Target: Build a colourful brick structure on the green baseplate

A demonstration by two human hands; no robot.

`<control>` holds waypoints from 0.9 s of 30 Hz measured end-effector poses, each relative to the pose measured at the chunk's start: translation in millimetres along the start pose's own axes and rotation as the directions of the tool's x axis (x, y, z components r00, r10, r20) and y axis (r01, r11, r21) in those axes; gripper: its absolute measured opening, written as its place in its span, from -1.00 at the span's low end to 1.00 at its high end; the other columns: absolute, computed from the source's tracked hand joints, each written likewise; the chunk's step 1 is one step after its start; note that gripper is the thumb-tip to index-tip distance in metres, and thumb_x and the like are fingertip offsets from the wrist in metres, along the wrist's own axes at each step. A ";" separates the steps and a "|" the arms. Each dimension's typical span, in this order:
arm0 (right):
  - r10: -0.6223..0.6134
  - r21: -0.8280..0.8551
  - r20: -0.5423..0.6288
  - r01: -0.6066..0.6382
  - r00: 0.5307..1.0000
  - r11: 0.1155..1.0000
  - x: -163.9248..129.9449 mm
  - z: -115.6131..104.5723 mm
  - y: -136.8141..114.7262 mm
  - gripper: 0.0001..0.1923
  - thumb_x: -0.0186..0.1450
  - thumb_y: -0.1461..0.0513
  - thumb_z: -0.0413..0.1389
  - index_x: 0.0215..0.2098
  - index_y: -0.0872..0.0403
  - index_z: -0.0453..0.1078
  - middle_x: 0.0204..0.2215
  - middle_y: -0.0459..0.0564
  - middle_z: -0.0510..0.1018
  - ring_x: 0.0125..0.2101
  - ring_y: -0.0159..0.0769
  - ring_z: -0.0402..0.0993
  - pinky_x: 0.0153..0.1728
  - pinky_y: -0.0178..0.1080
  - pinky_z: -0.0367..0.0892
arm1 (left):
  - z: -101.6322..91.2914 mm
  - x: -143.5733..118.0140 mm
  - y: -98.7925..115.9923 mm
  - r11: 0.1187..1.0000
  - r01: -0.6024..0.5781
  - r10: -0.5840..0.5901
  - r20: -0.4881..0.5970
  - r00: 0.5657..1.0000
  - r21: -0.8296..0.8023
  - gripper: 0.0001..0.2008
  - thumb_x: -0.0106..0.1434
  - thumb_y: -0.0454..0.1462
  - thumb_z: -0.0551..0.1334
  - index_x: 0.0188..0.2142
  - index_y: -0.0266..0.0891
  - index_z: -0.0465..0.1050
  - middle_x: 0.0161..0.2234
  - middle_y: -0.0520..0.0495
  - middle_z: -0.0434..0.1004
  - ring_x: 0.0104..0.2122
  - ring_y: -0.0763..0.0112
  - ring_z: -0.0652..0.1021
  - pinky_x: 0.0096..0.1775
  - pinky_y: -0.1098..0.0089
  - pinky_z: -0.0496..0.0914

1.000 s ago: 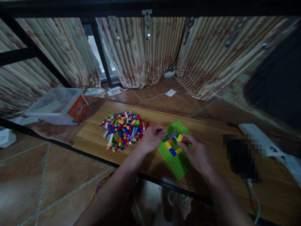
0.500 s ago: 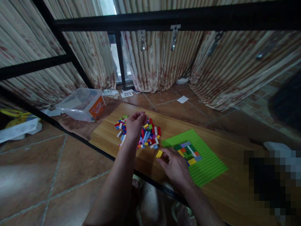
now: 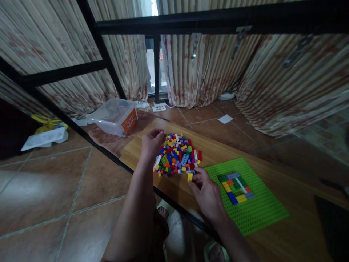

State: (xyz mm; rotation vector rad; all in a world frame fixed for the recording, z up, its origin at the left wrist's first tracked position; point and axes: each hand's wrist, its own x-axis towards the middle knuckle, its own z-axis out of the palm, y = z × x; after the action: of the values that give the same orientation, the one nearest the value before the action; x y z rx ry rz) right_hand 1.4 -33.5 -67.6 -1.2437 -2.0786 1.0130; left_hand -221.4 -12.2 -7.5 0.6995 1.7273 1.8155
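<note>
Your left hand (image 3: pixel 152 142) sits at the centre of the frame, on the left edge of the brick pile (image 3: pixel 177 154); its fingers curl down into the bricks, and you cannot tell whether they have closed on one, since the back of the hand hides the fingertips. Your right hand (image 3: pixel 207 194), just below centre, pinches a yellow brick (image 3: pixel 190 177) at the pile's lower edge; only the brick's top shows above the fingers. The baseplate (image 3: pixel 256 211) lies right of centre on the table (image 3: pixel 294 233), with a small patch of fitted bricks (image 3: pixel 236 187) whose joints are hard to make out in the dim light. A clear tub (image 3: pixel 116 116) stands at the left of centre, its contents blurred. The table runs out of the frame at the lower right.
</note>
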 end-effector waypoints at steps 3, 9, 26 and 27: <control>-0.004 0.068 -0.006 0.005 1.000 0.998 0.8 3.7 -0.7 -0.59 0.22 0.24 0.07 0.05 0.05 0.27 -0.25 -0.01 0.60 -0.27 -0.27 0.55 -0.19 -0.20 0.40 | -11.9 3.2 -3.1 0.975 -0.039 0.044 -0.017 0.999 0.218 -0.82 0.07 -0.26 0.21 -0.37 -0.34 0.48 -0.51 0.01 0.50 -0.54 0.51 0.44 -0.47 0.51 0.29; 0.015 0.044 -0.079 -0.011 0.997 0.999 1.5 6.1 -1.7 -0.70 0.22 0.22 0.08 -0.05 0.02 0.36 -0.32 -0.04 0.62 -0.31 -0.27 0.57 -0.24 -0.22 0.41 | -19.3 -2.7 -7.9 0.796 -0.180 -0.015 0.315 0.949 0.578 -0.82 0.04 -0.29 0.22 -0.37 -0.33 0.54 -0.50 0.01 0.51 -0.49 0.47 0.44 -0.47 0.51 0.25; -0.200 -0.315 -0.064 0.171 0.978 0.934 13.8 -8.1 7.8 -0.61 0.36 0.33 -0.13 0.01 0.05 0.44 -0.22 0.05 0.54 -0.22 -0.24 0.48 -0.16 -0.22 0.36 | 13.0 -26.2 -11.8 0.618 -0.480 -0.128 0.682 0.720 0.623 -0.74 0.03 -0.42 0.17 -0.32 -0.24 0.60 -0.43 -0.01 0.59 -0.43 0.42 0.50 -0.37 0.49 0.33; -0.201 -0.343 -0.033 0.177 0.979 0.922 16.9 -7.2 7.1 -0.60 0.36 0.33 -0.13 0.02 0.02 0.44 -0.23 0.04 0.52 -0.22 -0.24 0.47 -0.17 -0.22 0.35 | 15.7 -27.7 -12.1 0.611 -0.494 -0.125 0.692 0.711 0.618 -0.74 0.04 -0.41 0.17 -0.31 -0.24 0.60 -0.43 -0.01 0.59 -0.43 0.41 0.51 -0.37 0.49 0.33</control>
State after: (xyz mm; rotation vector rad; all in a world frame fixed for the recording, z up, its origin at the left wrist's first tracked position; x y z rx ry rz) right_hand 2.7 -13.9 -68.2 -1.1848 -2.3336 0.5324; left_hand -190.2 -19.4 -19.1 1.7358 1.8532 0.5812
